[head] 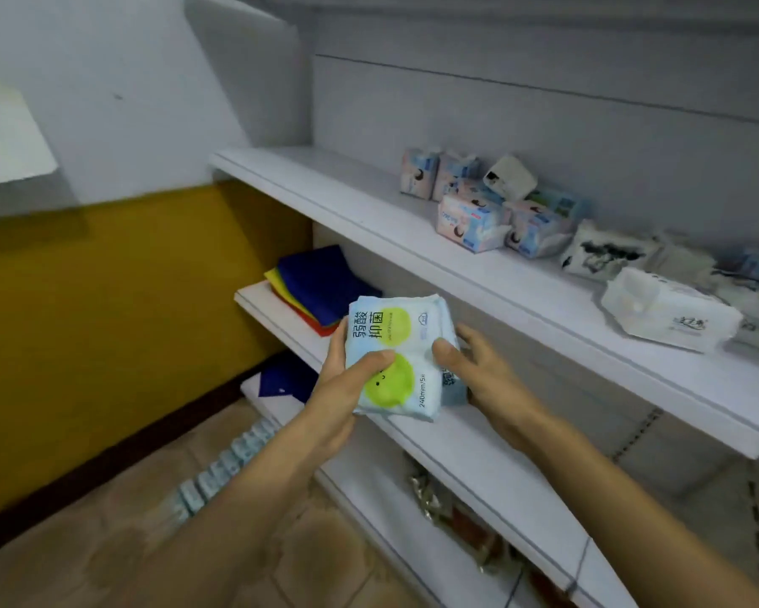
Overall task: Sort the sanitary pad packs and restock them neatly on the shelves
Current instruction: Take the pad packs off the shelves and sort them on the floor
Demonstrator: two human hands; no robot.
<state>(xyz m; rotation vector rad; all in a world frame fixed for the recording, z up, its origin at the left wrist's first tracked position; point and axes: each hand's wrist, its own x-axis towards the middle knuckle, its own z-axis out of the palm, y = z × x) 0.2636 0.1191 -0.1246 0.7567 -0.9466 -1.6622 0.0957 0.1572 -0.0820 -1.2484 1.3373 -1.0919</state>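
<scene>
Gripping the pad pack (395,326) with the left hand (338,388), thumb across its front; pinching its right edge with the right hand (487,379). Holding it just above the front of the middle shelf (456,445), below the upper shelf (369,204) carrying mixed packs (472,219)

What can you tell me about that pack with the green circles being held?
The pack is soft and plastic-wrapped, pale blue and white, with two lime-green circles, Chinese characters and "240mm" on its front. It looks sealed, held face-up over the middle shelf. The left hand grips its left side, thumb on the front; the right hand pinches its right edge. A second pack seems tucked behind.
</scene>
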